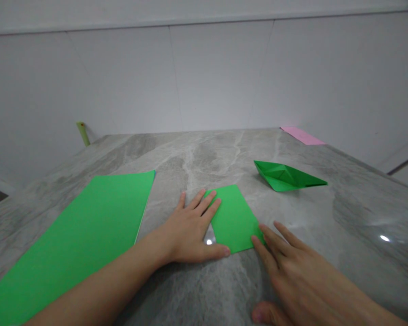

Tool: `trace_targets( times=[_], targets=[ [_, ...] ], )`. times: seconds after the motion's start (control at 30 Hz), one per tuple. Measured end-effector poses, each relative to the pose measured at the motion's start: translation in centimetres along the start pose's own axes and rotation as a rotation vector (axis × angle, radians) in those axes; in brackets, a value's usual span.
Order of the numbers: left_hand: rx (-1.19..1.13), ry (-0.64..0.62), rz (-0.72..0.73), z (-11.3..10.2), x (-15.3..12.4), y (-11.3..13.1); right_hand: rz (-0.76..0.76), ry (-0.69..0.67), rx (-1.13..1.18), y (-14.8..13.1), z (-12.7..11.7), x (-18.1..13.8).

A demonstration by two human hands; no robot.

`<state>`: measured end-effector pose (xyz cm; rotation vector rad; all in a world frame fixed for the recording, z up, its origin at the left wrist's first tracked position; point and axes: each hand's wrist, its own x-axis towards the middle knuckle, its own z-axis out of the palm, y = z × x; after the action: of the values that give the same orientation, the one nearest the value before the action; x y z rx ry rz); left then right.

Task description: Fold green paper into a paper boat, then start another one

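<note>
A folded piece of green paper (231, 219) lies flat on the table in the middle of the view. My left hand (192, 231) rests spread out at its left side, with fingertips and thumb touching the left edge. At the paper's lower right corner, my right hand (289, 262) lays its fingertips on the sheet; those fingers are stretched out and the thumb stands apart. Behind my right hand sits a folded green paper boat (285, 176), apart from both hands.
A stack of large green paper (98, 226) lies on the left, partly under my left forearm. Pink paper (302, 135) is at the far right edge of the grey marbled table (207, 154). A yellow-green object (83, 133) stands at the far left, before the white wall.
</note>
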<state>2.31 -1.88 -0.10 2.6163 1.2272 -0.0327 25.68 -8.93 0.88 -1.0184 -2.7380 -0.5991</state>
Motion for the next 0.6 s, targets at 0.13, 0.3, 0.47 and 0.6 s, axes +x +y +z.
trace_targets(
  times=[0.13,0.3,0.47,0.6],
  targets=[
    [-0.003,-0.016,-0.001,0.0,-0.1,0.0,0.004,0.02,0.035,-0.6,0.0,0.0],
    [0.006,-0.019,0.001,-0.1,-0.1,0.0,0.012,-0.022,0.208,1.4,0.2,0.5],
    [0.006,-0.032,0.013,-0.2,-0.3,-0.3,0.503,-0.088,0.407,7.3,2.7,2.6],
    [-0.006,-0.038,0.055,-0.4,-0.9,-1.0,0.586,-0.173,0.435,9.1,4.4,3.4]
  ],
)
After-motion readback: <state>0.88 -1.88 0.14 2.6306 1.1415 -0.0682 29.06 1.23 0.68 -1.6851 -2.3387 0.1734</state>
